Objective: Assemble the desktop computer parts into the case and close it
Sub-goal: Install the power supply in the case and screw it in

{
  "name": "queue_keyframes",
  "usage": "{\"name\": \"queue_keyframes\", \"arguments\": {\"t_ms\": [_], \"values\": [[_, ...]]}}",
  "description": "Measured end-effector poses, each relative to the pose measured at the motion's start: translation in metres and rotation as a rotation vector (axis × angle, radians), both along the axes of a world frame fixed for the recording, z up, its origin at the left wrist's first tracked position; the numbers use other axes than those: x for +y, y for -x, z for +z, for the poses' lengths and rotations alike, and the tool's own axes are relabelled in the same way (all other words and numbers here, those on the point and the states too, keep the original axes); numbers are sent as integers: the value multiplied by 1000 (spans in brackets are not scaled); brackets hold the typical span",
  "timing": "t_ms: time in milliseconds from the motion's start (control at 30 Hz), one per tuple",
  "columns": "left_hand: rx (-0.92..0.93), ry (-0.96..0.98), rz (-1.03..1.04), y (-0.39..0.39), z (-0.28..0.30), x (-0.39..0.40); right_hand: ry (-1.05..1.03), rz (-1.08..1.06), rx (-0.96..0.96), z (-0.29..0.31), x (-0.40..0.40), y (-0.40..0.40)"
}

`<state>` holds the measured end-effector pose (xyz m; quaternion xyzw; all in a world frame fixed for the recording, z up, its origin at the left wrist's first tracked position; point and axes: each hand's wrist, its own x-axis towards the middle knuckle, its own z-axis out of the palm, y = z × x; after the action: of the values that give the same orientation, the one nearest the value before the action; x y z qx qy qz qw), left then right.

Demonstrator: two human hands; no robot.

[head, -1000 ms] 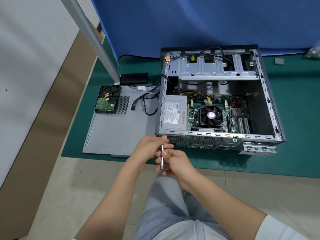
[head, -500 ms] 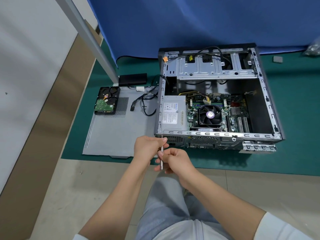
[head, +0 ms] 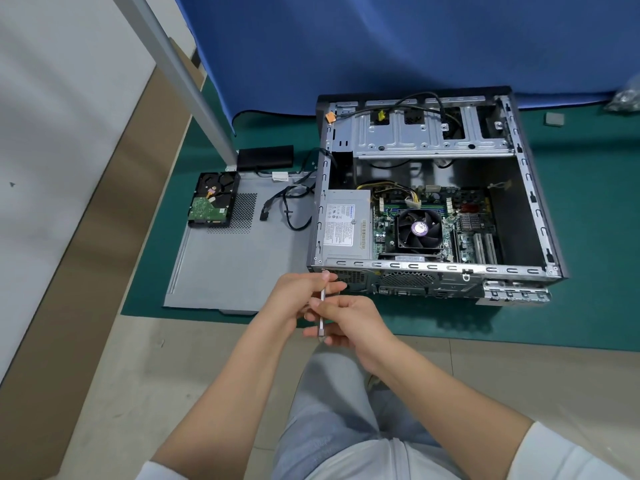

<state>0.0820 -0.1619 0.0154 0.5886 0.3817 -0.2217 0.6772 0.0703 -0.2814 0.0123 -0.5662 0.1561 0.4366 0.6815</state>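
At the lower centre of the frame, both hands meet on a thin metal screwdriver (head: 322, 313). The left hand (head: 298, 299) pinches its upper shaft with curled fingers, and the right hand (head: 349, 320) grips its lower end. The tool stands nearly upright, its tip at the near left corner of the case (head: 533, 209).

The case lies open on its side on the green mat (head: 588, 237), right of centre. Inside it sit the power supply (head: 346, 223) at the left, the fan (head: 419, 228) beside it on the motherboard (head: 467, 206), and the drive cage (head: 415, 136) along the far side.

Just left of the case, the grey side panel (head: 228, 268) lies flat on the mat. A hard drive (head: 213, 199) rests on the panel's far left corner, and loose black cables (head: 287, 209) lie between the drive and the case. A blue cloth (head: 381, 46) hangs behind, across the upper frame.
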Motion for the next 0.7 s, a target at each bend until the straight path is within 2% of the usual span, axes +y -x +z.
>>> {"name": "queue_keyframes", "arguments": {"t_ms": [333, 533, 700], "values": [[8, -88, 127, -3, -8, -2, 79, -27, -43, -1, 8, 1], [-6, -149, 144, 1, -9, -4, -26, -56, 26, -5, 10, 2], [-52, -216, 39, 4, -6, -1, -121, -112, 77, -7, 13, 3]]}}
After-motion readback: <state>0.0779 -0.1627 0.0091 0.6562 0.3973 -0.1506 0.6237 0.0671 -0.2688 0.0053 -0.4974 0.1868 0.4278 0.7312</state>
